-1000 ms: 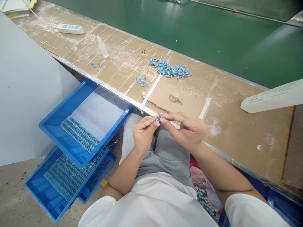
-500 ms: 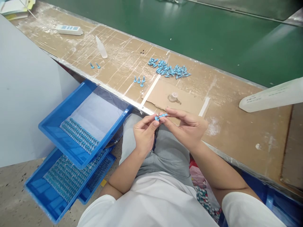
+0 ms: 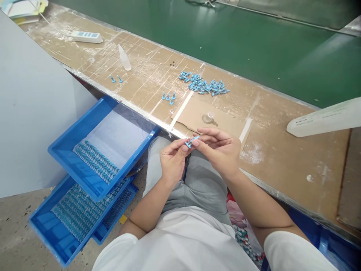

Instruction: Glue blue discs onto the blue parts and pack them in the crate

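Over my lap, at the bench's front edge, a small blue figurine with a round base [image 3: 188,144] is pinched between both hands. My left hand [image 3: 174,158] grips it near the base with thumb and forefinger. At its other end, the thumb and fingertips of my right hand [image 3: 218,148] close on it. Fingers hide part of the figurine. Beyond the hands, a small clear cup [image 3: 209,117] stands on a cardboard sheet [image 3: 191,113]. A heap of similar blue pieces [image 3: 203,83] lies behind it, and several blue figurines [image 3: 168,97] stand upright to the left.
Two more blue pieces [image 3: 116,79] and a white squeeze bottle [image 3: 124,58] are farther left, near a power strip [image 3: 87,37]. A large translucent bottle [image 3: 324,119] lies at right. Blue trays [image 3: 101,194] with rows of pieces sit left of my legs. A green surface [image 3: 254,49] runs behind the bench.
The figurine has been turned between my fingers, so its base and body show more plainly now. My right hand has shifted slightly; both hands keep their hold.
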The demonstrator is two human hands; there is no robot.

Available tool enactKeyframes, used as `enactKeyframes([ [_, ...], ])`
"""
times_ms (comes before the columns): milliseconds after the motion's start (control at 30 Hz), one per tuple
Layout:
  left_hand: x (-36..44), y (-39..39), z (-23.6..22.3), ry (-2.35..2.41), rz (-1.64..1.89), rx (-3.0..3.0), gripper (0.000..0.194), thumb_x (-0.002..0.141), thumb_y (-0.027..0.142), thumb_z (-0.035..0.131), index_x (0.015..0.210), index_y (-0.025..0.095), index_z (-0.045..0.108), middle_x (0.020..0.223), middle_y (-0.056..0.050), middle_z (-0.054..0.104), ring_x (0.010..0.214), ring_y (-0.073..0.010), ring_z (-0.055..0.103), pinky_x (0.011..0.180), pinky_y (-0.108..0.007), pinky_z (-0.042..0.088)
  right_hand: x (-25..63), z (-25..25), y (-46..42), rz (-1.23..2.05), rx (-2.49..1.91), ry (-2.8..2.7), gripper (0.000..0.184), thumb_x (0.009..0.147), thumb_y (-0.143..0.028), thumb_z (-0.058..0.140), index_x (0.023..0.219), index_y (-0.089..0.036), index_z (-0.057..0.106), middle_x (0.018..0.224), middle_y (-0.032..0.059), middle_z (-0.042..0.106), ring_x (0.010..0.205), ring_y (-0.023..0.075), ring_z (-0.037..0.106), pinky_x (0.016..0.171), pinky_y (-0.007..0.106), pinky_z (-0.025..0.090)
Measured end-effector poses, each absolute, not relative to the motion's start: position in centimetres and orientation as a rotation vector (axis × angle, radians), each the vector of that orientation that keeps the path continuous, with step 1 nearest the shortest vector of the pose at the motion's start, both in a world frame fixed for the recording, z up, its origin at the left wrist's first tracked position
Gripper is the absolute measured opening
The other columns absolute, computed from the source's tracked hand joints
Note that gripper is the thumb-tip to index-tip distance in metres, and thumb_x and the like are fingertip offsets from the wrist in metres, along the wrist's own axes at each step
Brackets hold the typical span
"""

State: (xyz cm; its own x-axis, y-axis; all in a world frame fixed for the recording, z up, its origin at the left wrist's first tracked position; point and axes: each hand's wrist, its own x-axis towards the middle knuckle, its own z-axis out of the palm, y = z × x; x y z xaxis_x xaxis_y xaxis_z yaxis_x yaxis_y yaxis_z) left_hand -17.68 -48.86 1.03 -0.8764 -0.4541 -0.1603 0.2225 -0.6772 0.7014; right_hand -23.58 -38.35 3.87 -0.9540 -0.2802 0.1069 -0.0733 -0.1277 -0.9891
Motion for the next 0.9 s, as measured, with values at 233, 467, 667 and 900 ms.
enactKeyframes([
  [233, -17.1, -50.1, 0.8, -0.979, -2.57, 0.493, 0.018, 0.062, 0.032, 0.088, 0.076, 0.024, 0.079, 0.08, -0.001, 0.076, 0.069, -0.0103, 0.069, 0.067, -0.022, 0.058, -23.1, 3.7, -39.6, -2.169, -0.294, 1.853, 0.037, 0.065, -0.034, 0.088, 0.097, -0.018, 0.076, 0.077, 0.0044, 0.077, 0.065, 0.018, 0.073, 0.067, 0.03, 0.064],
  [467, -16.3, -52.0, 0.8, -0.893, -2.555, 0.5, 0.019, 0.059, 0.026, 0.09, 0.074, 0.023, 0.079, 0.08, -0.001, 0.077, 0.074, -0.0122, 0.073, 0.068, -0.021, 0.059, -22.5, 4.1, -41.9, -2.11, -0.242, 1.767, 0.039, 0.056, -0.033, 0.092, 0.089, -0.019, 0.078, 0.078, 0.0056, 0.077, 0.069, 0.0191, 0.074, 0.07, 0.029, 0.063],
  [667, -16.0, -52.8, 1.1, -0.861, -2.512, 0.509, 0.019, 0.059, 0.026, 0.09, 0.074, 0.023, 0.078, 0.079, -0.001, 0.077, 0.075, -0.0123, 0.073, 0.069, -0.021, 0.06, -22.8, 4.4, -43.0, -2.031, -0.221, 1.741, 0.041, 0.054, -0.037, 0.093, 0.088, -0.019, 0.078, 0.079, 0.0054, 0.077, 0.068, 0.0194, 0.073, 0.068, 0.03, 0.063],
  [900, -15.6, -53.3, 1.4, -0.865, -2.473, 0.45, 0.018, 0.059, 0.023, 0.09, 0.073, 0.023, 0.078, 0.078, 0.0, 0.075, 0.074, -0.0104, 0.071, 0.068, -0.02, 0.059, -22.7, 4.8, -43.5, -2.033, -0.282, 1.676, 0.04, 0.06, -0.033, 0.09, 0.095, -0.02, 0.077, 0.079, 0.0036, 0.077, 0.067, 0.0184, 0.073, 0.069, 0.032, 0.063],
])
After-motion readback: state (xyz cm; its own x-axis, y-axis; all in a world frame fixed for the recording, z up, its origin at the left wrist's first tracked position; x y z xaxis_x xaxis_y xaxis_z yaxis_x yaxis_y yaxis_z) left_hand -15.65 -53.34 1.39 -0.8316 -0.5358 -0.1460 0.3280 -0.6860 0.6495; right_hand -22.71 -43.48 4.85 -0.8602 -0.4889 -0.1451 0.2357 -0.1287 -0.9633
